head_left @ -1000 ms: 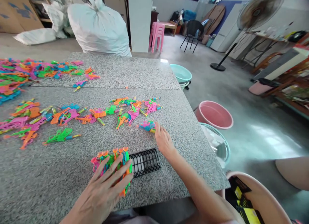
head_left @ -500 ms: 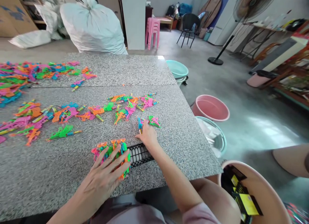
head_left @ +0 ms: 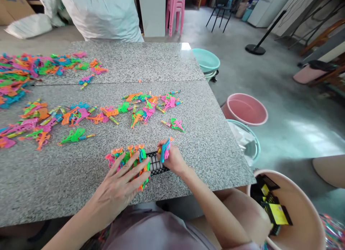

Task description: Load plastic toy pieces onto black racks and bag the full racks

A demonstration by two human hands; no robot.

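Observation:
My left hand (head_left: 121, 181) lies with fingers spread over a row of colourful plastic toy guns (head_left: 141, 153) with orange tips, standing packed in the left part of a black plastic rack (head_left: 156, 166). In my right hand (head_left: 175, 159) a blue and pink toy gun (head_left: 164, 151) is gripped, raised just above the bare right end of the rack. A green and pink toy gun (head_left: 176, 124) with a yellowish dart lies on the granite table beyond that hand. Further left, a green toy gun (head_left: 74, 135) rests on its side.
Several loose toy guns (head_left: 147, 108) lie mid-table, with a larger heap (head_left: 16, 75) at far left. Right of the table stand a pink basin (head_left: 246, 109), a turquoise basin (head_left: 206, 59) and a peach tub (head_left: 304, 207) holding black and yellow pieces. A white sack (head_left: 102, 16) stands behind.
My right hand has picked up the blue and pink toy gun and drawn it back toward the rack. My left hand stays on the row. The view has tilted down.

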